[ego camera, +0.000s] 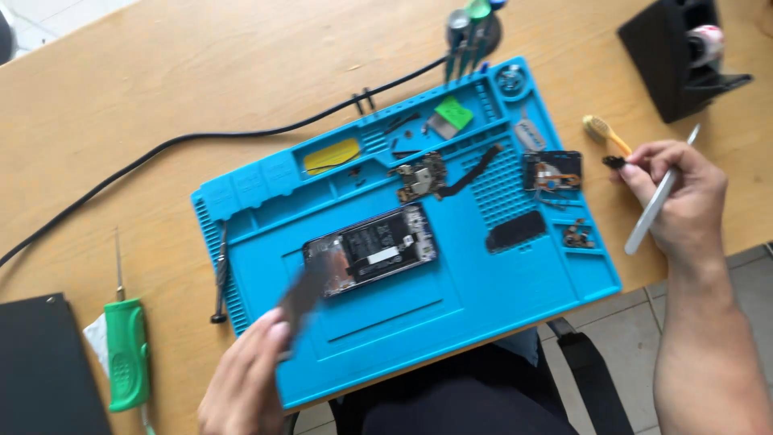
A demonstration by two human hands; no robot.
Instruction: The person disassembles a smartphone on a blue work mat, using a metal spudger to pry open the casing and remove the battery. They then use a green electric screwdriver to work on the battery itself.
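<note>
The left hand pinches a flat dark strip that reaches the open phone just ahead of it. The right hand grips silver tweezers and a tiny black part, which could slip and fall off the bench.

Light wooden table in soft daylight — pale tiled floor below its edge
</note>
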